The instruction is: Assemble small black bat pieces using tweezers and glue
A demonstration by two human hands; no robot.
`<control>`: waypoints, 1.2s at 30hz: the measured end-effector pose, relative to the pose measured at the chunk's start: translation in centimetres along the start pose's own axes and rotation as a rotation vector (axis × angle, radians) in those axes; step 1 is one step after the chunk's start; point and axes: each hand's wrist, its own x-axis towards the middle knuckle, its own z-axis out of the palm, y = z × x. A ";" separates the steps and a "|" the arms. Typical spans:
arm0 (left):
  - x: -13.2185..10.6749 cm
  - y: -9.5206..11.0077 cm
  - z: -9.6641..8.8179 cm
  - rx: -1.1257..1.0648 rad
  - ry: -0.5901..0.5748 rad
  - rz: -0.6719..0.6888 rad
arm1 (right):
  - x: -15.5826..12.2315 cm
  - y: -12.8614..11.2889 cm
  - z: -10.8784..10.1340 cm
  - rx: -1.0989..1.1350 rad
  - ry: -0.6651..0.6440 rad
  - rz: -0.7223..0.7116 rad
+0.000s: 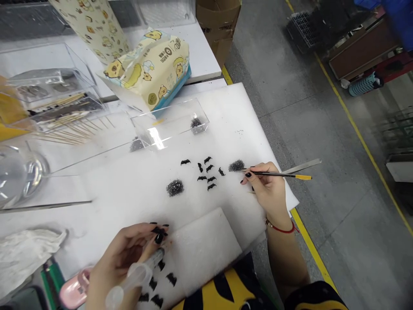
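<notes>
My left hand (124,249) is closed, with a small black bat-shaped piece (156,230) pinched at its fingertips. A clear syringe (142,269) lies across this hand; whether the fingers grip it too, I cannot tell. Between the fingers of my right hand (269,187) is a thin paintbrush (277,174) with a black handle and yellow end. A flat metal tool (303,166) sticks out of the same hand. The brush tip is at a patch of black grains (236,165). Several black bat pieces (209,168) lie on the white foam sheet (254,129), others below my left hand.
Another black grain pile (174,188) lies mid-sheet. Behind are a clear plastic box (171,125), a tissue pack (158,73) and a patterned cup (97,30). Wooden sticks (72,129) and metal tweezers (48,206) are at left. A smaller foam block (203,245) sits in front.
</notes>
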 end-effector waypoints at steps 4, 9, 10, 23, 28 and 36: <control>0.2 -0.8 -0.3 -0.060 -0.051 -0.116 | 0.0 0.2 -0.1 -0.005 -0.005 0.003; 0.1 0.0 0.1 -0.082 -0.057 -0.094 | 0.2 0.2 -0.2 -0.011 0.017 -0.024; -0.1 0.3 0.4 -0.089 -0.043 -0.087 | 0.2 -0.1 -0.2 -0.013 0.026 -0.034; 0.6 1.4 2.0 -0.546 -0.058 -0.061 | -0.9 -9.9 6.6 0.131 -0.325 0.016; 0.6 1.6 2.1 -0.630 -0.094 -0.066 | -1.2 -9.3 12.1 0.475 -0.509 0.092; 0.2 2.1 1.6 -0.703 -0.187 -0.137 | -2.3 -7.9 12.5 0.579 -0.558 0.208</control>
